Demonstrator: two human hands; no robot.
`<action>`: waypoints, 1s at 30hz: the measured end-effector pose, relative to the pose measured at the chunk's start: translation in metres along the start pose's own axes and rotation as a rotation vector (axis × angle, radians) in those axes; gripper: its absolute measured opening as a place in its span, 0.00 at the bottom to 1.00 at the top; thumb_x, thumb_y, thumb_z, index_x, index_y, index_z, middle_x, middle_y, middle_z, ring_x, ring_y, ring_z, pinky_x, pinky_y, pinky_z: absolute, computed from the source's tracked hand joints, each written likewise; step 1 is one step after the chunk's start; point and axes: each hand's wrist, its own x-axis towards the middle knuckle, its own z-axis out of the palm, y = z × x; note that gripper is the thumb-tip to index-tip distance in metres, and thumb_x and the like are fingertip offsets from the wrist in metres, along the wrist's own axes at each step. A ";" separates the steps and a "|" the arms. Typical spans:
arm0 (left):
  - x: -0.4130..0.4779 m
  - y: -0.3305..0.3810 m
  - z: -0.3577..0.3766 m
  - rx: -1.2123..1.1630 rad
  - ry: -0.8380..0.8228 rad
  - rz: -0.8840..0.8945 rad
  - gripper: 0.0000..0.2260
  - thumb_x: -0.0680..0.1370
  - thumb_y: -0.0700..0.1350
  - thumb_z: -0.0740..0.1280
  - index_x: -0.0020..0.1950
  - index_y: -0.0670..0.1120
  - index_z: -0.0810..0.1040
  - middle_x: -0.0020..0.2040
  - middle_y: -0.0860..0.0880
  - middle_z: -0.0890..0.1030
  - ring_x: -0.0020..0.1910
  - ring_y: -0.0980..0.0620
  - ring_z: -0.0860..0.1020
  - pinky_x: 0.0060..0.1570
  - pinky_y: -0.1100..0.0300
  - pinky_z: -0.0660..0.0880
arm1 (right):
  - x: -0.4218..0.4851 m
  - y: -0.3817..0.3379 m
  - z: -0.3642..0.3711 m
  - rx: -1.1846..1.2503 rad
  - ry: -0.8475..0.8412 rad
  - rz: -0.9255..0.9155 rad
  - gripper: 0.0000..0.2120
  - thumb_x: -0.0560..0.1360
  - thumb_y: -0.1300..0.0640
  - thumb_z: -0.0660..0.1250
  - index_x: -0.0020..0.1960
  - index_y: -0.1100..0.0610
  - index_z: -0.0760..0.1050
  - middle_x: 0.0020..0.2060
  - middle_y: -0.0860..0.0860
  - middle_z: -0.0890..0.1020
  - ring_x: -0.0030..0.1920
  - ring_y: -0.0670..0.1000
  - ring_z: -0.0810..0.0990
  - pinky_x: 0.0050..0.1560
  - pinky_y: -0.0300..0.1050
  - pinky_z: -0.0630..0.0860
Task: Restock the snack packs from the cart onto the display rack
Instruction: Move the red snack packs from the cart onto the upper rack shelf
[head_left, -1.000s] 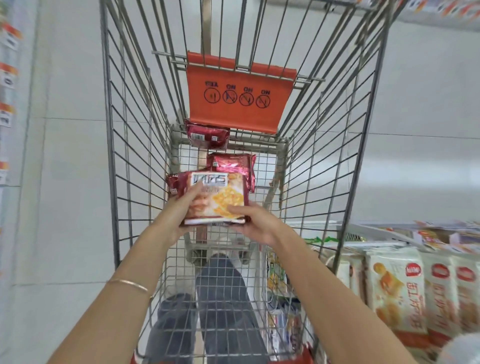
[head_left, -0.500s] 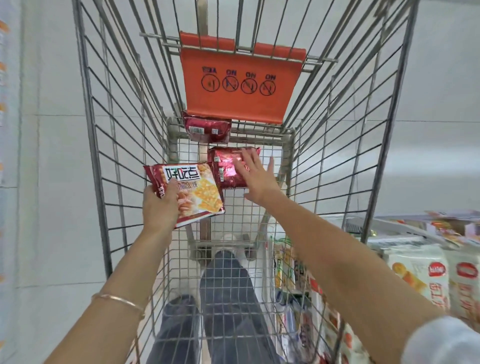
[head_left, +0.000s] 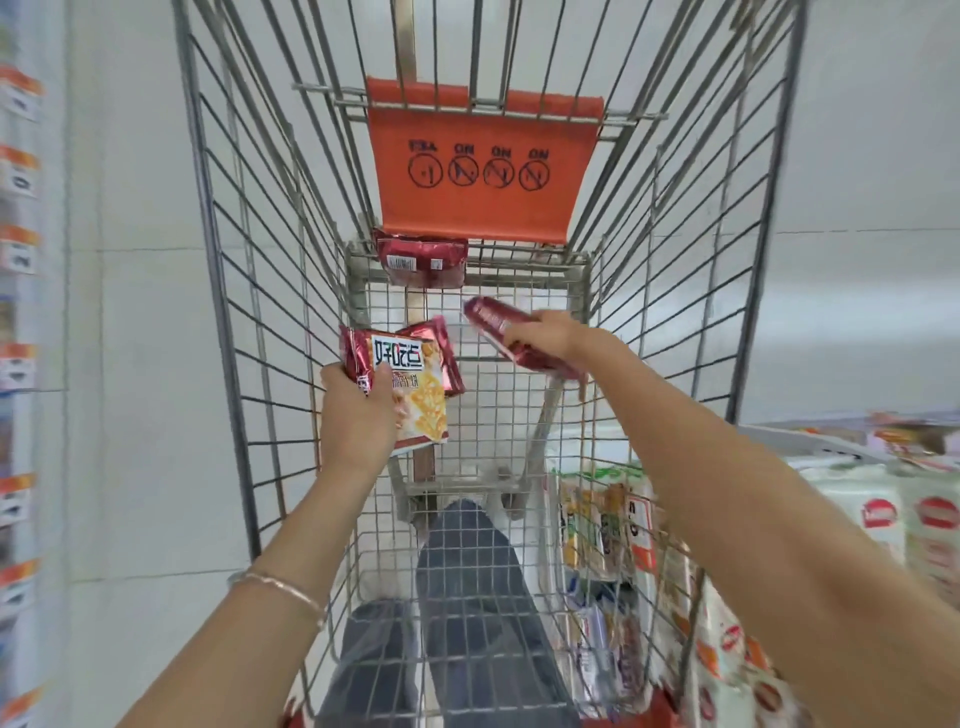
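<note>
Snack pack reads "好吃点"; flap "NO"

- We see a pale tiled floor, glossy and evenly lit.
- We see thin grey seams crossing it.
- At the far left we see blurred shelf edges carrying orange-and-white price labels.

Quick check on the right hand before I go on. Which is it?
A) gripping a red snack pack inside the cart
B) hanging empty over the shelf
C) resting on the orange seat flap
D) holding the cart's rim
A: the right hand is curled round a red snack pack above the floor of the cart, while the left hand holds a cracker pack.
</note>
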 end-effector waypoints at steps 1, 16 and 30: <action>-0.005 0.004 -0.001 0.008 -0.009 0.002 0.14 0.84 0.47 0.61 0.64 0.39 0.68 0.43 0.57 0.71 0.38 0.61 0.71 0.45 0.58 0.67 | -0.022 0.003 -0.007 0.259 -0.089 0.043 0.25 0.75 0.43 0.66 0.64 0.58 0.75 0.48 0.53 0.84 0.47 0.54 0.81 0.57 0.54 0.78; -0.071 0.081 -0.082 -0.290 -0.377 0.049 0.56 0.57 0.84 0.61 0.73 0.47 0.69 0.65 0.44 0.80 0.60 0.44 0.81 0.64 0.41 0.75 | -0.256 -0.022 -0.003 1.159 -0.353 -0.239 0.24 0.69 0.46 0.69 0.58 0.62 0.82 0.54 0.60 0.83 0.49 0.58 0.84 0.54 0.57 0.79; -0.135 0.104 -0.146 -0.350 -0.494 0.251 0.57 0.54 0.85 0.59 0.75 0.53 0.64 0.69 0.43 0.76 0.67 0.37 0.75 0.65 0.33 0.69 | -0.400 -0.043 0.065 0.865 0.242 -0.474 0.23 0.79 0.44 0.67 0.61 0.63 0.74 0.43 0.56 0.85 0.41 0.55 0.84 0.40 0.45 0.82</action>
